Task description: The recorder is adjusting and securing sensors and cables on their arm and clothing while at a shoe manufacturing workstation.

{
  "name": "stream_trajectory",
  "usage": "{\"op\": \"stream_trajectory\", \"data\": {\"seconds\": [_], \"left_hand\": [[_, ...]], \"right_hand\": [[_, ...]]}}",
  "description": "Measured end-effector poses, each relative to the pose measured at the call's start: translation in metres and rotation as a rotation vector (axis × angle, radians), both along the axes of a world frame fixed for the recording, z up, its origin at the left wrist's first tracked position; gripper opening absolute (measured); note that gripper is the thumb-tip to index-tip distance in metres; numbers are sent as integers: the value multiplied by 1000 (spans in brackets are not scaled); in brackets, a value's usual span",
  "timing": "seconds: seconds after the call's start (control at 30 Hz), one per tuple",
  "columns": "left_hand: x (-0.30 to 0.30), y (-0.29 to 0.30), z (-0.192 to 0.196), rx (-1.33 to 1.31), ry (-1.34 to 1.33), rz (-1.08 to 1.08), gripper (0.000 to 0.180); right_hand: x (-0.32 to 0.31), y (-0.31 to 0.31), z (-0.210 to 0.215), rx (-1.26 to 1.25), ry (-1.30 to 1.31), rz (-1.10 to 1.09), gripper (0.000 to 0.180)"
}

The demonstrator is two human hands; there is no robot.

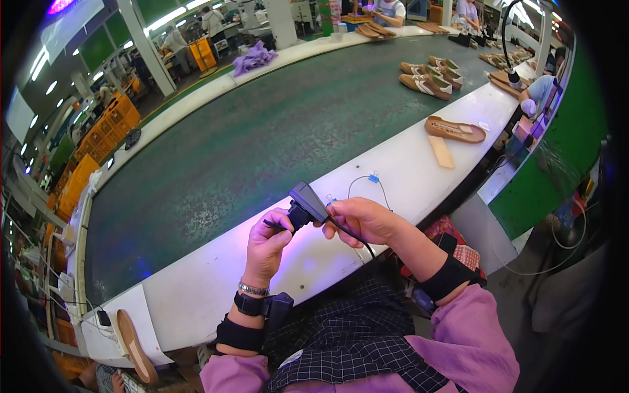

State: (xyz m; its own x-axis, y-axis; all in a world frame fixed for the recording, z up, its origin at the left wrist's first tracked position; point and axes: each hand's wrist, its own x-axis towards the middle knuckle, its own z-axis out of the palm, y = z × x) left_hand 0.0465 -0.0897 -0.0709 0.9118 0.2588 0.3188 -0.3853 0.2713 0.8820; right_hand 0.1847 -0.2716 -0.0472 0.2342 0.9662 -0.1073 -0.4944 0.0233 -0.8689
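Note:
Above the near white ledge, both of my hands are on a black boxy device (309,202) with a black cable (356,237) trailing from its lower end. My left hand (264,245) is closed around its black strap or mount on the left side. The fingers of my right hand (362,220) pinch the device's lower right end, where the cable comes out. A similar black device (280,306) is strapped to my left wrist, below a metal watch band (253,289). Exactly what lies under my right fingertips is hidden.
Beyond the ledge (216,274) runs a green conveyor belt (262,141) carrying several brown-and-white shoes (429,82). A tan shoe sole (455,130) and a beige strip (441,152) lie right; another sole (135,347) lies lower left. Blue binder clips (374,177) hold a thin cable.

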Motion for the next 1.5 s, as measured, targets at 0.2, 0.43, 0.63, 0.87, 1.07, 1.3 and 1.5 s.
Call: {"op": "stream_trajectory", "data": {"seconds": [0.2, 0.43, 0.63, 0.87, 1.07, 1.3, 1.5], "left_hand": [[4, -9, 12, -51, -33, 38, 12], [1, -4, 2, -157, 50, 16, 21], [3, -9, 9, -106, -29, 72, 30], [-9, 7, -1, -95, 257, -205, 41], [-22, 5, 20, 232, 204, -379, 73], [-24, -4, 16, 167, 130, -305, 73], [-20, -13, 21, 108, 130, -282, 74]], "right_hand": [[-17, 1, 10, -3, -226, -72, 28], [-48, -1, 0, 155, -722, -332, 25], [-60, -7, 7, 124, -941, -349, 24], [-64, -11, 8, 107, -971, -276, 23], [-69, -13, -8, 134, -884, -221, 23], [-64, -14, -5, 233, -559, -232, 19], [-63, -9, -9, 256, -377, -259, 26]]}}
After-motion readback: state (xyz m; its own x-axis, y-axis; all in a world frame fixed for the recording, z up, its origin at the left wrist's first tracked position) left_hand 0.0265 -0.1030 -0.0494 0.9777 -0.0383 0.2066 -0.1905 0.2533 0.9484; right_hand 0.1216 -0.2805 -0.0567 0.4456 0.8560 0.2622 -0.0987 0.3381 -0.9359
